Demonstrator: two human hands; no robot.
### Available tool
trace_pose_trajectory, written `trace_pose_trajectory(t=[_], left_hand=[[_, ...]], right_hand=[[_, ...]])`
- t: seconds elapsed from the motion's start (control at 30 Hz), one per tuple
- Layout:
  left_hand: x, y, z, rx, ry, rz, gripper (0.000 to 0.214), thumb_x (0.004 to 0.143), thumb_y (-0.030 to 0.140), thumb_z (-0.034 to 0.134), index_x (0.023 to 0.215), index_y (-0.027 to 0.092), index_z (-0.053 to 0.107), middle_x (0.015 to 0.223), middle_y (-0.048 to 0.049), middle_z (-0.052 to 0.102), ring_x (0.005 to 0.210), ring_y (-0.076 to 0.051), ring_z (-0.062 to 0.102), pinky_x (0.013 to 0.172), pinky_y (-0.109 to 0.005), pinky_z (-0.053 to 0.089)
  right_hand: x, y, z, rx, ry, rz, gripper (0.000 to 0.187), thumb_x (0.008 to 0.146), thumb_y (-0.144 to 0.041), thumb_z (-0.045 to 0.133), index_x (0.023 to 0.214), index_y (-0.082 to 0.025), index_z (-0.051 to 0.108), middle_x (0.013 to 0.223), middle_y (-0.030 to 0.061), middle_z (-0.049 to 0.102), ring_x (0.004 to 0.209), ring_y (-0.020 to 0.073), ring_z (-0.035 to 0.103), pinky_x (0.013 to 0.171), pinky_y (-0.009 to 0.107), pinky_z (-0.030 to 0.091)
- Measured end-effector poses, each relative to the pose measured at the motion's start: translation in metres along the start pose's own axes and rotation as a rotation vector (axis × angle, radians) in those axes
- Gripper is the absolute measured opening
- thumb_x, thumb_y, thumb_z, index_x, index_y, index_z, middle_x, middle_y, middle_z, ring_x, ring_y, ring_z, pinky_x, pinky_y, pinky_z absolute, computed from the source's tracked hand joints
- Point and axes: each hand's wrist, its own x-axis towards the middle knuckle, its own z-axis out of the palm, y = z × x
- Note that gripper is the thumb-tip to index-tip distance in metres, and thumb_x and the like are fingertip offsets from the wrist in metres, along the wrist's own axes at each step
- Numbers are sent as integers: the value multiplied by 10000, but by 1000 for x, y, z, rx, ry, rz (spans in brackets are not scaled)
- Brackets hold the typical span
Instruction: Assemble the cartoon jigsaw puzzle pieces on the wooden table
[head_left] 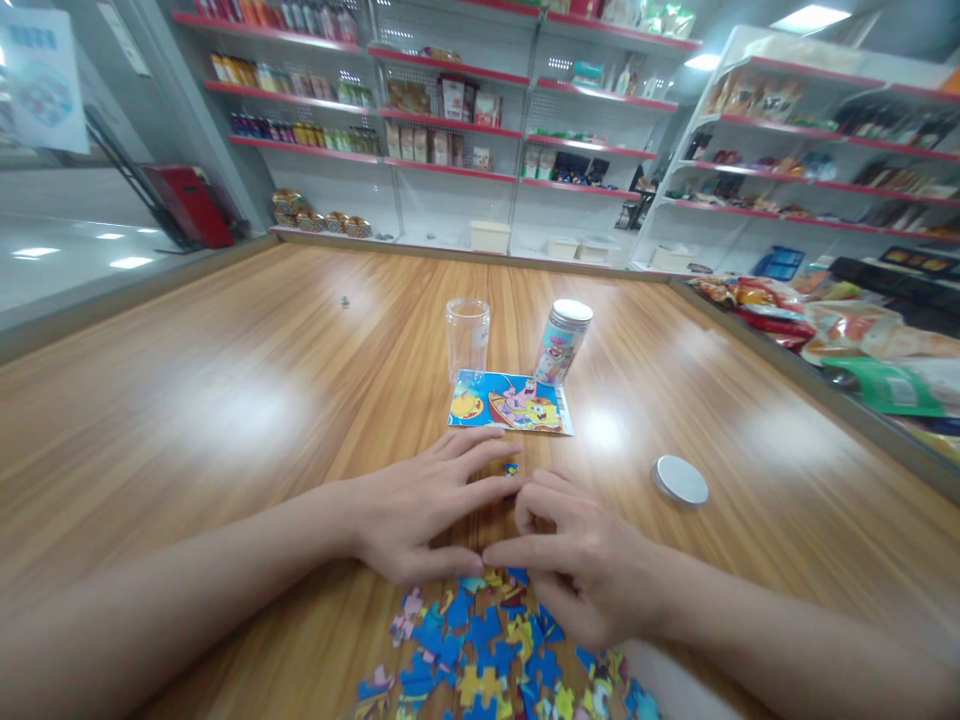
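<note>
My left hand (420, 510) lies low over the table with its fingers spread, holding nothing visible. A small blue and yellow puzzle piece (511, 469) sits between two of its fingers. My right hand (577, 560) is close beside it, its index finger stretched left and its other fingers bent. The index tip is at the upper edge of a heap of loose jigsaw pieces (480, 630), blue, yellow and pink; the right hand hides some of them. Just beyond my hands lies a cartoon picture sheet (517, 402).
Behind the sheet stand a clear open jar (468, 340) and a printed can with a silver top (562, 342). A round silver lid (680, 480) lies to the right. A tiny object (345, 301) is far left. Bagged goods (862, 335) border the table's right; stocked shelves (450, 125) stand behind.
</note>
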Motion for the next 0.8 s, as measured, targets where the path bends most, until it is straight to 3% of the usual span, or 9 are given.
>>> trace_pose_trajectory(t=[0.13,0.37,0.53,0.67,0.8], left_hand=[[-2,-3,-1,-21,-16,30,806,855,548,656,1513,168,385,1590,-210,336,1492,-449,244,1203,-672,267],[-3,-4,-1,-73,-16,19,752,867,512,649,1498,171,423,1581,-207,355,1491,-446,252,1206,-678,259],[-5,-11,-6,-145,-74,5,1027,730,600,771,1566,189,339,1636,-215,254,1503,-481,213,1197,-708,229],[-8,-16,-18,-207,-256,-82,1261,652,639,829,1626,192,165,1687,-230,22,1533,-510,77,1186,-732,188],[-10,-11,-26,-224,-337,-138,1435,578,662,869,1632,183,20,1674,-226,-94,1531,-495,-52,1188,-745,43]], right_hand=[[0,-2,0,-29,-80,-12,350,789,-100,535,1030,-208,766,798,29,475,760,185,452,703,360,357],[-2,-1,0,-39,-68,16,337,799,-94,537,1050,-182,744,815,35,487,776,190,452,694,357,346],[0,-7,-4,-12,-116,-19,452,825,-103,527,1239,-207,675,857,33,476,790,192,446,742,378,374],[0,-10,-6,-46,-238,7,391,859,-152,552,1215,-244,685,900,45,480,830,209,451,779,406,374],[0,-10,-8,-31,-238,14,376,874,-119,515,1194,-218,685,895,53,479,826,214,454,762,406,363]])
